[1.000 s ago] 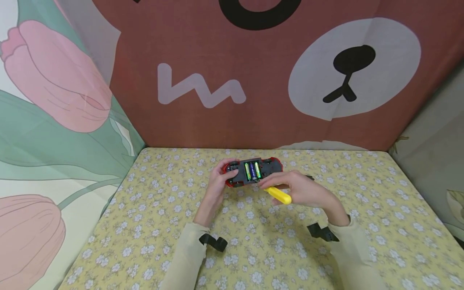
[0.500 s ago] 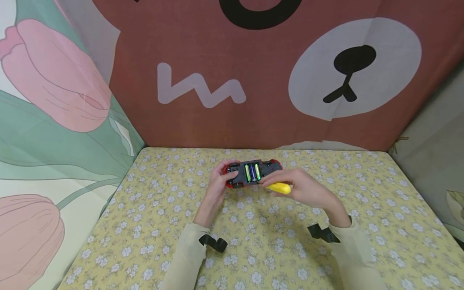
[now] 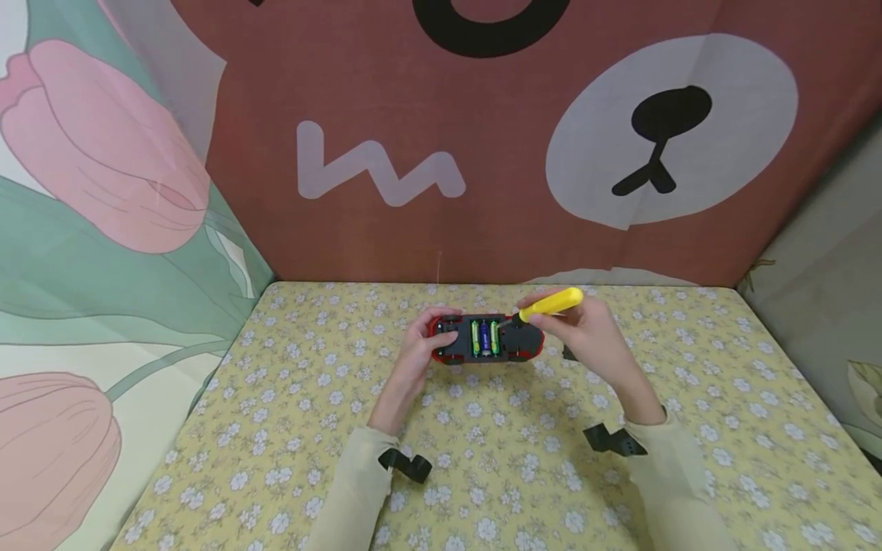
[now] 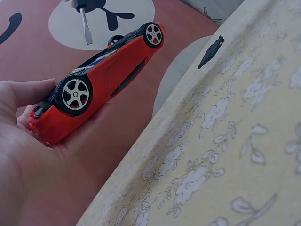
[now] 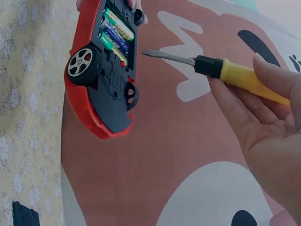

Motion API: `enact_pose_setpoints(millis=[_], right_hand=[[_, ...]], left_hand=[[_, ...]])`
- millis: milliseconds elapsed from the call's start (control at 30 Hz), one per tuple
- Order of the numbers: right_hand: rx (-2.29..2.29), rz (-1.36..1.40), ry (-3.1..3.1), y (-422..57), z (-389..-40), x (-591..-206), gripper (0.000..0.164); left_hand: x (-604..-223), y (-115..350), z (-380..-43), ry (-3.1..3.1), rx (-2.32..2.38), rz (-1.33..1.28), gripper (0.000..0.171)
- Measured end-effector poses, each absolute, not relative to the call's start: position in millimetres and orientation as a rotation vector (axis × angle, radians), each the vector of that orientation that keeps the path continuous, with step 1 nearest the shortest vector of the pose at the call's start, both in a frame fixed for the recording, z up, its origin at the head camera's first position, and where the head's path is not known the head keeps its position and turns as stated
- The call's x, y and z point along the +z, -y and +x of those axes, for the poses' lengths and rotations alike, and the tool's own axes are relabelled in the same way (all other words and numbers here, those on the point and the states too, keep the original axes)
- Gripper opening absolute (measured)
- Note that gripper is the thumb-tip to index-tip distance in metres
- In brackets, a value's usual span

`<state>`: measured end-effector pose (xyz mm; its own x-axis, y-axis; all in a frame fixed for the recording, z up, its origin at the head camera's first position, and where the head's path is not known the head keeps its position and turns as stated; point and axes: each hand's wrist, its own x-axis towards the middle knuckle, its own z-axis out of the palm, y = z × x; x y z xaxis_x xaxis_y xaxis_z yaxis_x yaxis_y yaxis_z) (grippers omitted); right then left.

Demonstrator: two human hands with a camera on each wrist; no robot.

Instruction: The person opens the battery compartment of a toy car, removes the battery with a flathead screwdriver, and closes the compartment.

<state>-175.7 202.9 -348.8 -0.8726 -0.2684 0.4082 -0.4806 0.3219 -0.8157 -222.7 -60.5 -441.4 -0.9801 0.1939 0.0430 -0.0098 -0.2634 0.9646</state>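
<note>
My left hand [image 3: 416, 346] grips one end of a red toy car [image 4: 110, 73], which is turned with its black underside up. In its uncovered battery compartment lie three batteries [image 5: 115, 35], two green and one blue. My right hand [image 3: 591, 334] holds a flathead screwdriver [image 5: 235, 75] by its yellow handle. The right wrist view shows the screwdriver's flat metal tip beside the compartment, apart from the car. On the table under the right hand lies a small black plastic piece [image 4: 210, 52], likely the compartment's cover, partly hidden in the head view.
The table [image 3: 289, 490] wears a yellow floral cloth. Behind it hangs a red-brown curtain [image 3: 386, 245] with a bear print, and a tulip-patterned curtain [image 3: 138, 306] closes off the left side. Black straps [image 3: 406, 464] sit on both wrists.
My right hand has risen and swung the screwdriver from the car's near side to above its right part, handle now pointing up. The car has turned slightly and shifted a little right and nearer.
</note>
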Motion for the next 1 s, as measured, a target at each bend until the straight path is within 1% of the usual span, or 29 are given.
enact_pose_setpoints(millis=[333, 500, 1000], right_hand=[[1.609, 0.627, 2.322, -202.5, -180.1, -353.3, 0.025], [1.605, 0.656, 2.334, -202.3, -184.3, -351.9, 0.025], [1.68, 0.719, 2.254, -200.6, -187.9, -346.9, 0.025]], left_hand=[[-440.2, 60.2, -222.9, -1.809, 2.376, 0.273, 0.039], [-438.7, 60.0, -223.9, -1.798, 2.402, 0.264, 0.036], [-423.7, 63.0, -219.1, -1.796, 2.405, 0.295, 0.037]])
